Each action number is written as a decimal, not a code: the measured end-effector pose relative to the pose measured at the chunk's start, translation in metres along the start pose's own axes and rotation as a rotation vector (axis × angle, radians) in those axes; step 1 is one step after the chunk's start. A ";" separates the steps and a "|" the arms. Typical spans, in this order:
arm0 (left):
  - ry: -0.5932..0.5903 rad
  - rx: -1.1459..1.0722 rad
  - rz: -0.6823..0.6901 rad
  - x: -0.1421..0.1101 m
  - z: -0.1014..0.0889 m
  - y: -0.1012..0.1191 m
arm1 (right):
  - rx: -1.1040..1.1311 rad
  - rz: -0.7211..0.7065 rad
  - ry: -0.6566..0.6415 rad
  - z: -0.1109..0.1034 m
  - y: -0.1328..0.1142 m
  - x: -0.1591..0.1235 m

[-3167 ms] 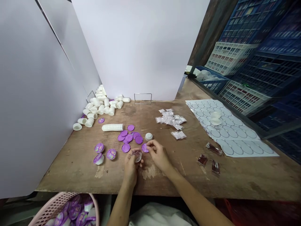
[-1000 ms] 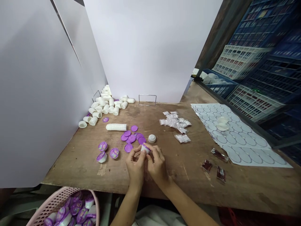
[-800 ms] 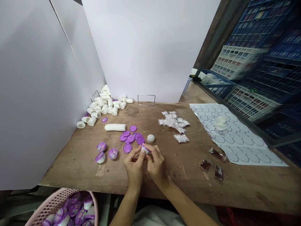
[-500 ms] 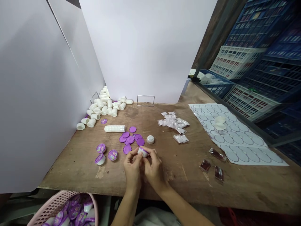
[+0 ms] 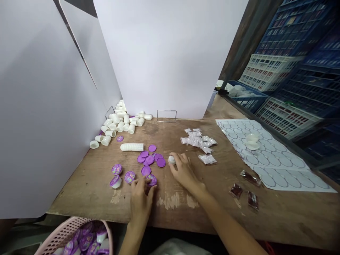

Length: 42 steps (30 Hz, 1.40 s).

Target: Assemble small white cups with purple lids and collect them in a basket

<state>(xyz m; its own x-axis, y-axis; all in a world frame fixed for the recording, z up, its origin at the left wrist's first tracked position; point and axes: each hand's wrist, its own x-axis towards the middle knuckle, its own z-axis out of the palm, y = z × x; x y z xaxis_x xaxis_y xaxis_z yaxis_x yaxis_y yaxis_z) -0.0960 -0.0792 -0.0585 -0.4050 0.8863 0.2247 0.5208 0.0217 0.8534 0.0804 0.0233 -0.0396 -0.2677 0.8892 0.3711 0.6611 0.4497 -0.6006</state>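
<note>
My left hand (image 5: 141,194) is low over the table, thumb and fingers around a small cup with a printed purple lid (image 5: 151,180). My right hand (image 5: 183,172) has its fingertips on a small white cup (image 5: 171,160). Between the hands and a bit further back lies a loose group of flat purple lids (image 5: 149,160), with a single purple lid (image 5: 146,170) just behind the left hand's cup. Left of that hand stand a lidded cup (image 5: 130,176) and two more, one of them a tilted lidded cup (image 5: 115,182).
A nested row of white cups (image 5: 132,147) lies behind the lids, a cup heap (image 5: 119,122) at back left. Small white sachets (image 5: 198,140), dark red packets (image 5: 253,200) and circle-printed sheets (image 5: 268,156) lie rightward. A pink basket (image 5: 71,223) holds lidded cups. White panels (image 5: 164,60) stand behind.
Both hands held one lidded cup together. They have parted: the left brought that cup down to the table on the left, and the right reached forward to the white cup.
</note>
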 end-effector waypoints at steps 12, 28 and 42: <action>-0.115 -0.214 0.236 -0.011 0.034 0.017 | 0.874 0.321 -0.428 -0.007 -0.028 -0.023; -0.497 -1.044 -0.500 -0.002 0.093 0.073 | 0.095 0.054 0.100 -0.054 0.019 -0.032; -0.602 -0.916 -0.469 -0.007 0.093 0.066 | -0.491 0.707 0.112 -0.116 0.099 -0.097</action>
<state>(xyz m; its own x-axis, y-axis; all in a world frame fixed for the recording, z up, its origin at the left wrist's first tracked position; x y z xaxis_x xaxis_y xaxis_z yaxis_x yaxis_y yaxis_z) 0.0111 -0.0412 -0.0475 0.1325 0.9599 -0.2470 -0.4135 0.2800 0.8664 0.2532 -0.0280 -0.0523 0.3742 0.9209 0.1094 0.8808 -0.3161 -0.3526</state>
